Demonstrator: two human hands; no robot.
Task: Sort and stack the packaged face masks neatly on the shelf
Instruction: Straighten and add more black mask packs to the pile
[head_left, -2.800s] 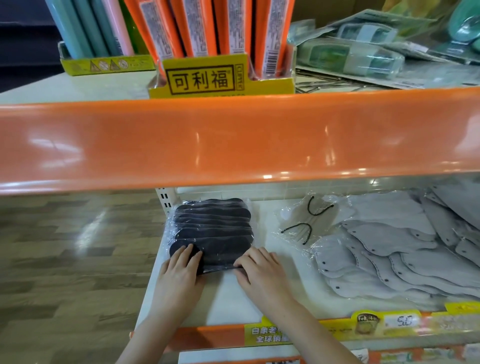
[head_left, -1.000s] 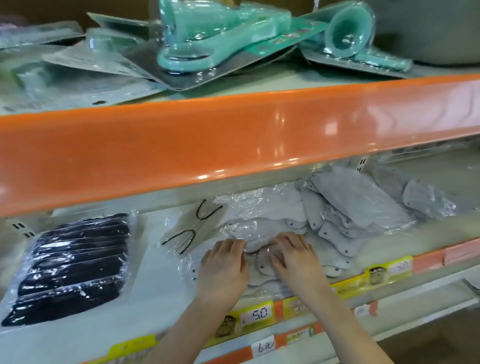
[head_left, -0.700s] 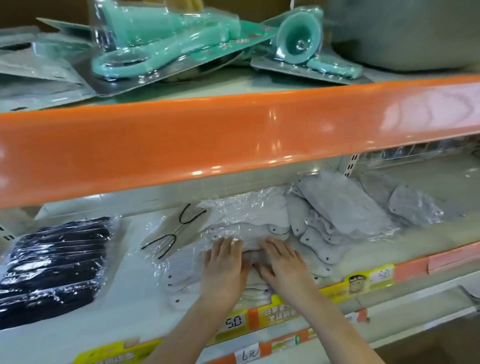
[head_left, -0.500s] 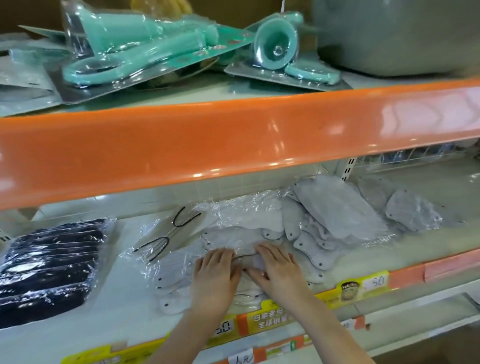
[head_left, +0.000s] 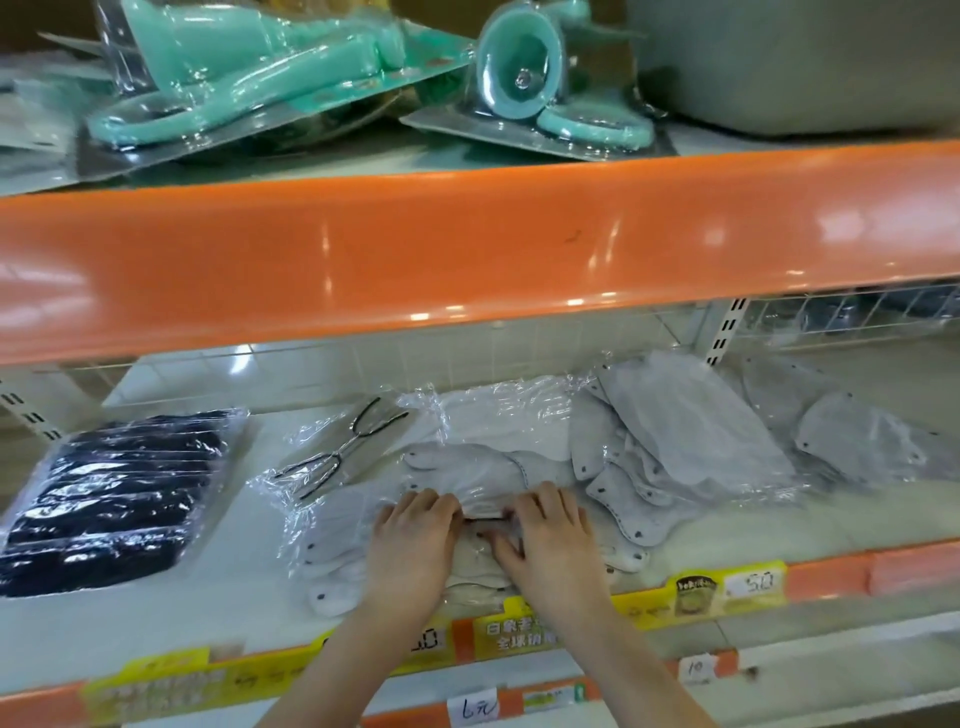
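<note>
In the head view, the left hand (head_left: 413, 540) and right hand (head_left: 545, 535) lie side by side on the near grey mask pack (head_left: 467, 467) at the middle of the shelf (head_left: 727, 540), fingers curled down onto its crinkled wrap, seemingly pinching it, though the grip itself is hidden beneath the knuckles. The pack's long axis runs left to right straight ahead of both hands, neither one nearer, with the loose grey pile (head_left: 691, 431) just to its right and the tidy black mask pack (head_left: 109, 493) well apart on the left, so I judge the coming move turns on squaring this pack leftward.
</note>
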